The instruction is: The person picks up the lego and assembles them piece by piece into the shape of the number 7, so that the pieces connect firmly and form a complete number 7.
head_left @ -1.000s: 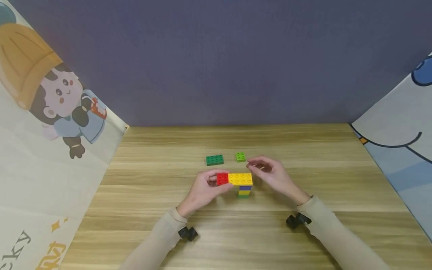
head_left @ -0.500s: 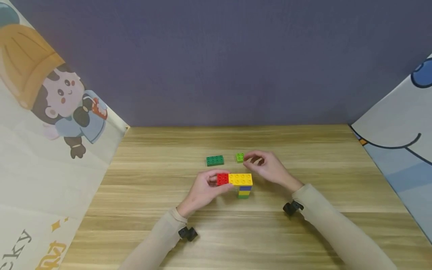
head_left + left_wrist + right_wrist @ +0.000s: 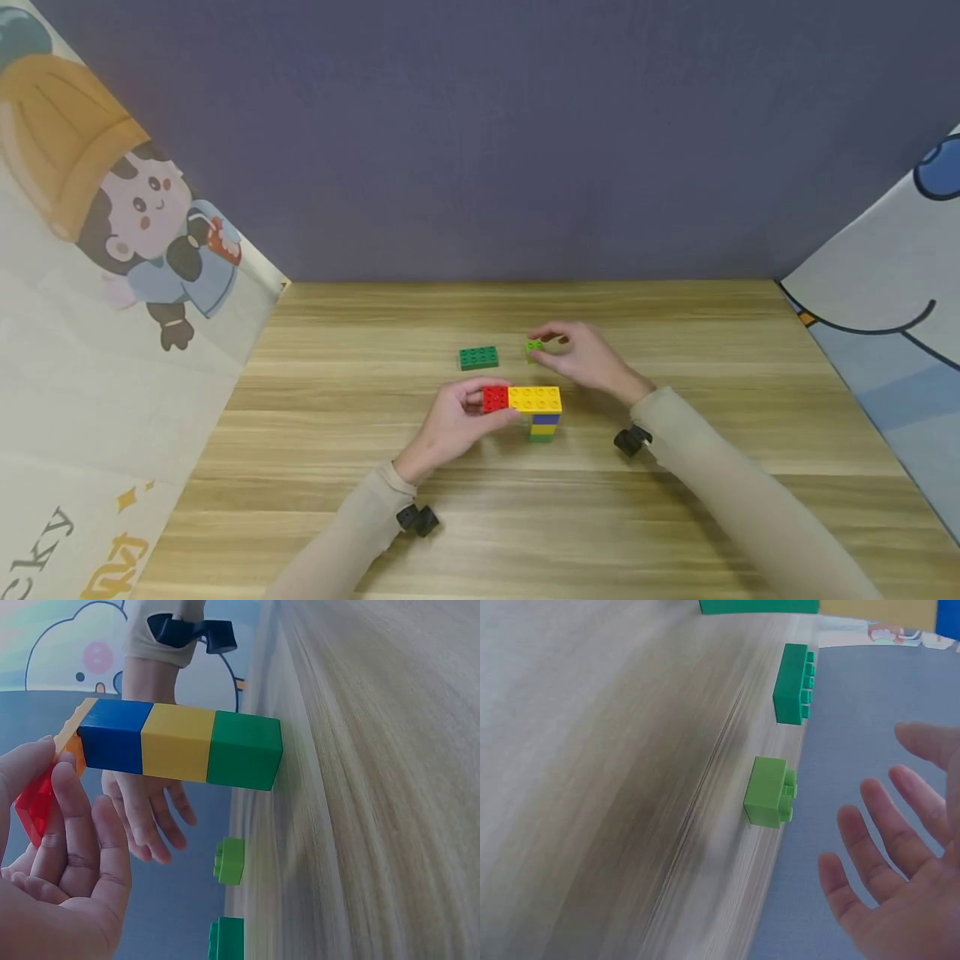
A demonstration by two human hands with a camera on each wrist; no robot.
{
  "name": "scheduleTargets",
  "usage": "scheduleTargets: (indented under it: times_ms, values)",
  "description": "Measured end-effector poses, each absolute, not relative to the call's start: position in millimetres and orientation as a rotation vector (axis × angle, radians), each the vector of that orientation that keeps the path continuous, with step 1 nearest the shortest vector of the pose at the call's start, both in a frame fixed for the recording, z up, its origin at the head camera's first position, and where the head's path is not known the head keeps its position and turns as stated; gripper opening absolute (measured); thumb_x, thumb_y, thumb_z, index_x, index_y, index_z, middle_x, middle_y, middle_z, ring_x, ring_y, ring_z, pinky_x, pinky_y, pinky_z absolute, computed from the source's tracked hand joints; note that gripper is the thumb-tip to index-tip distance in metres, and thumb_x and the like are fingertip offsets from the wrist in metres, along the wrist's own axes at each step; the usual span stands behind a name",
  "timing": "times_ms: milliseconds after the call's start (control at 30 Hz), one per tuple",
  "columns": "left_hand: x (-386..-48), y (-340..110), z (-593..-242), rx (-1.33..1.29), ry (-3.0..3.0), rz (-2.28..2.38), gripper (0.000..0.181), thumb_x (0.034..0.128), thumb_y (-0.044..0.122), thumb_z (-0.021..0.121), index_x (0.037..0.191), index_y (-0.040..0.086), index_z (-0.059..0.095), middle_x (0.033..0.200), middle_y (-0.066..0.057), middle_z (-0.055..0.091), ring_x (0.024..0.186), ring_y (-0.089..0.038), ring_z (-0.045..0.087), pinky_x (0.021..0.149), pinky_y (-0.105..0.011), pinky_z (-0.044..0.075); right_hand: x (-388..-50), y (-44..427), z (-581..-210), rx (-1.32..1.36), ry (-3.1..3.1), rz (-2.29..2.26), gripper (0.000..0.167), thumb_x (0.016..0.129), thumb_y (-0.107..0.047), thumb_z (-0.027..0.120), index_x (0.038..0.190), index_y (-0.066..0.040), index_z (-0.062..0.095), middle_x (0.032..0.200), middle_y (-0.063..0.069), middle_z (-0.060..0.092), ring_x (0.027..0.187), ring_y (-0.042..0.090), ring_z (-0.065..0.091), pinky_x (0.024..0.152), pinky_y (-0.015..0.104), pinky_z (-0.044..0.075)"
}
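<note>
Lime block (image 3: 766, 793) sits on the table (image 3: 337, 333), below and left of right hand (image 3: 583, 357): fingers spread, empty, not touching. Square top, no long axis. Left hand (image 3: 453, 417) farther, pinching red block (image 3: 495, 398).

two hands: one left hand (image 3: 457, 421), one right hand (image 3: 588, 357). seven bricks altogether, five by the left hand and two nearer the right hand's fingertips. at the left hand's fingers, one red brick (image 3: 495, 398), four studs in view, and beside it one upper yellow brick (image 3: 534, 399), eight studs. below that, right of the left hand, three more: one blue brick (image 3: 112, 735), one lower yellow brick (image 3: 178, 741), one green brick (image 3: 245, 750). just off the right hand's fingers, one lime brick (image 3: 766, 791); farther left of that hand, one dark green brick (image 3: 478, 358), eight studs.
</note>
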State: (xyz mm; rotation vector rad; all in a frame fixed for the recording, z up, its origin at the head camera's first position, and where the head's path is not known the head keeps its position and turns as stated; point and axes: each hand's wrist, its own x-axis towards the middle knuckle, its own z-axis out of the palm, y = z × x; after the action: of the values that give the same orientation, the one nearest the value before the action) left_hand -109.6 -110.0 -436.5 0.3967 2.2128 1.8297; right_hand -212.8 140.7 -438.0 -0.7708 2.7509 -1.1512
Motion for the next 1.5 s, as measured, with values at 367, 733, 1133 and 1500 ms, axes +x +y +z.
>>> scheduleTargets:
  times_ms: [367,733,1133,1500]
  values:
    - [-109.4,-108.7,-435.7,0.382,2.209,1.822,0.043,0.0941,0.019,0.083,0.135,0.009,0.072,0.120,-0.011,0.081,0.089,-0.013,0.070,0.070,-0.019,0.054,-225.5,118.8,-437.1,-0.794,2.697,-1.020,0.042,0.097,-0.031,0.079,0.133,-0.009,0.074,0.131,0.011,0.076,0.118,0.030,0.071,0.100,0.052,0.058]
    - [-109.2,-110.4,-434.8,0.379,2.229,1.812,0.042,0.0934,0.019,0.084,0.133,0.010,0.073,0.120,-0.010,0.081,0.090,-0.013,0.071,0.072,-0.020,0.056,-232.4,99.2,-444.8,-0.794,2.621,-1.052,0.043,0.098,-0.028,0.079,0.136,-0.009,0.072,0.136,0.010,0.073,0.125,0.032,0.067,0.105,0.053,0.057]
    - [-110.6,-110.0,-435.7,0.397,2.229,1.819,0.039,0.0931,0.016,0.084,0.130,0.010,0.074,0.117,-0.011,0.081,0.085,-0.012,0.068,0.070,-0.019,0.052,-242.2,87.8,-457.9,-0.836,2.623,-1.023,0.044,0.095,-0.025,0.081,0.134,-0.008,0.072,0.134,0.007,0.075,0.120,0.028,0.071,0.105,0.048,0.059]
    - [-112.0,-110.7,-438.2,0.427,2.223,1.824,0.038,0.0935,0.017,0.083,0.129,0.009,0.074,0.117,-0.012,0.081,0.085,-0.013,0.068,0.071,-0.019,0.054,-246.2,81.1,-467.9,-0.827,2.574,-1.045,0.039,0.093,-0.023,0.084,0.129,-0.011,0.075,0.125,0.005,0.077,0.108,0.019,0.071,0.099,0.039,0.060]
